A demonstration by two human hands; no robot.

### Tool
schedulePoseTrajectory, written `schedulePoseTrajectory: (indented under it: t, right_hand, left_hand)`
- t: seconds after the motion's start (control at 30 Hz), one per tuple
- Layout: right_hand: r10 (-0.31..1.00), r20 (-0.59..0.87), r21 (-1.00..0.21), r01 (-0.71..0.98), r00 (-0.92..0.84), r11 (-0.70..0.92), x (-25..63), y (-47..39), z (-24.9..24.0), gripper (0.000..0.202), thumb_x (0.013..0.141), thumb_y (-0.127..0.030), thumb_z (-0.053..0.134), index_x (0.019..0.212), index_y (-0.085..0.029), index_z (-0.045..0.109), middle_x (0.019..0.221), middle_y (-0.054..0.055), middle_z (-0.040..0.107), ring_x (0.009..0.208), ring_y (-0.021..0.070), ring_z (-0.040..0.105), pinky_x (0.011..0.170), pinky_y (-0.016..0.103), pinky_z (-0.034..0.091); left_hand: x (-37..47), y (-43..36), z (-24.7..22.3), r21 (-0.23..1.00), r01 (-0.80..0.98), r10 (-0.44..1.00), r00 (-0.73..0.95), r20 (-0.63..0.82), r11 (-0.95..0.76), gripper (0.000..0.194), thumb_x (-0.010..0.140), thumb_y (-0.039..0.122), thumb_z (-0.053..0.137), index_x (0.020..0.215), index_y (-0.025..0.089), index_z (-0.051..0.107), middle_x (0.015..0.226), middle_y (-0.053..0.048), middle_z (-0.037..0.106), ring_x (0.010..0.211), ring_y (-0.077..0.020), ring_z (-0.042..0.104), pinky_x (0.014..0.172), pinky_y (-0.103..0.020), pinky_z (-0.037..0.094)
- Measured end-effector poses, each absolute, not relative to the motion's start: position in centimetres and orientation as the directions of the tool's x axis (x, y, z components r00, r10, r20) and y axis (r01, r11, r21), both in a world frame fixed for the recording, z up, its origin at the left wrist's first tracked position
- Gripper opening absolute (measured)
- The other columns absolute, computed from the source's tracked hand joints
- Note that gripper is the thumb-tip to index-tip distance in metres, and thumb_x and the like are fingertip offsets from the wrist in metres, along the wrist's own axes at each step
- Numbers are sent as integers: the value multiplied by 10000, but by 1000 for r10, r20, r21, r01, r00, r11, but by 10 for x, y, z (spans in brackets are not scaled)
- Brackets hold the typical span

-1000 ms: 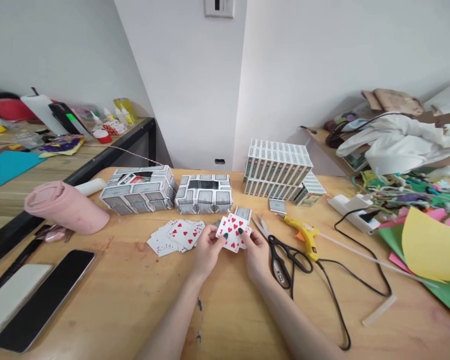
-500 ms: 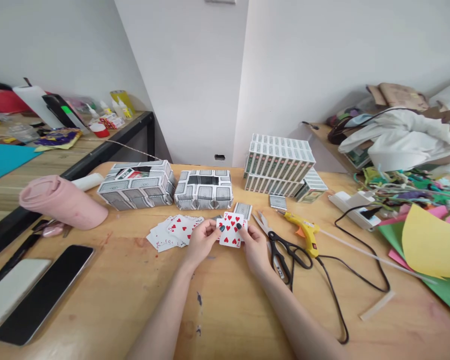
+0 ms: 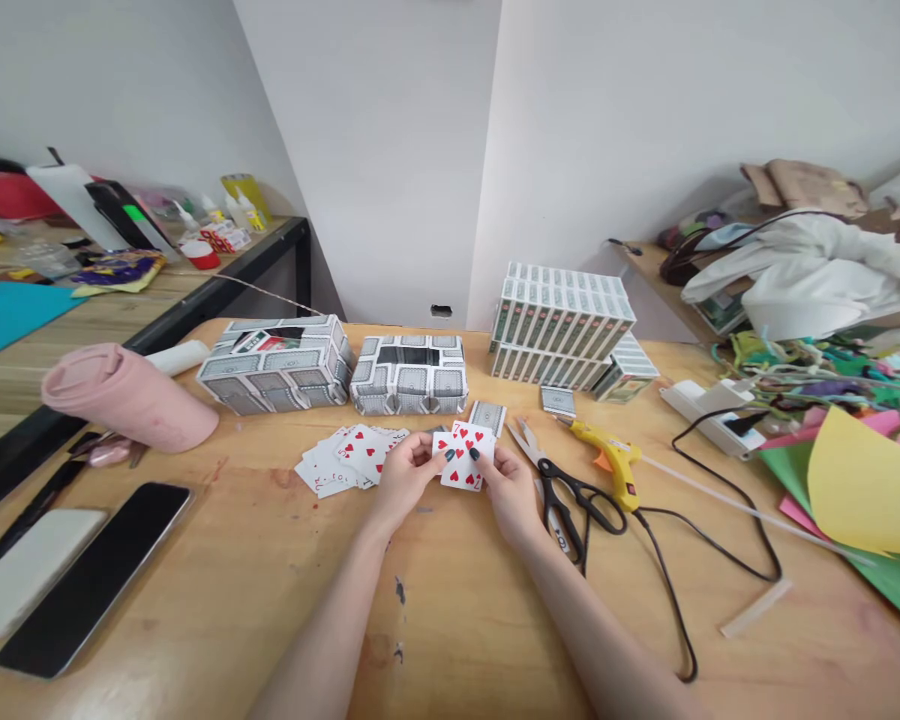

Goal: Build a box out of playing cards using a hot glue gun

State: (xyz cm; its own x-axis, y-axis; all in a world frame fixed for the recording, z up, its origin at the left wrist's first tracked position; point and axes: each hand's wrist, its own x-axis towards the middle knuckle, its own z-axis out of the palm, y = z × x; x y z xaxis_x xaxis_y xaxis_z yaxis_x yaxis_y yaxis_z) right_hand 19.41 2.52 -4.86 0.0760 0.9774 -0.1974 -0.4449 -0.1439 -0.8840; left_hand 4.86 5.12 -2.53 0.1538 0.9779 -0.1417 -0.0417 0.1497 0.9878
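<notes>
Two or more playing cards [image 3: 463,472] are held together above the table, with a seven of hearts upright in front and another card lying crosswise behind it. My left hand [image 3: 409,478] pinches their left side, thumb on the face. On the right side my right hand [image 3: 511,488] grips them the same way. Left of my left hand, loose face-up cards [image 3: 360,452] lie fanned on the table. A face-down card [image 3: 487,417] rests just beyond my hands. Behind stand two card-covered boxes [image 3: 409,375], [image 3: 277,368] with openings on top.
Black scissors [image 3: 562,490] and a yellow glue gun [image 3: 607,452] with its cord lie at the right. Stacked card packs [image 3: 559,325] stand behind them. A pink roll [image 3: 131,400] and a phone [image 3: 97,580] are at the left; coloured paper [image 3: 870,490] is far right.
The view has shifted slightly. Both hands keep hold of the cards, and the cards' overlap looks a little different between the fingers.
</notes>
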Motion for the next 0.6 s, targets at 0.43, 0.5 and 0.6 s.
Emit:
schedulePoseTrajectory:
  t: [0.43,0.5,0.6]
  right_hand:
    - [973,-195,-933,-330,120,-146,195,25,-47,354,749,-476,640,931,-176,680,798,42,727,758,224,661,611,294,487]
    - [977,-187,-935,-323,107,-144,195,25,-46,353,742,-455,656,956,-175,677,794,43,726,735,220,660,618,301,489]
    - [977,-186,-939,-313,105,-145,195,24,-45,364,728,-447,671,968,-174,678,803,46,728,704,214,659,618,308,490]
  left_hand:
    - [49,52,-30,991,-40,987,106,-121,126,207,708,301,672,860,161,654,781,-14,661,718,-136,585,665,-241,452]
    - [50,52,-30,991,-40,988,98,-121,125,230,705,293,672,893,161,668,793,-18,666,728,-139,586,670,-242,451]
    - [50,52,-29,992,-33,988,97,-119,123,245,706,297,673,909,162,692,771,-14,661,725,-142,579,666,-243,444]
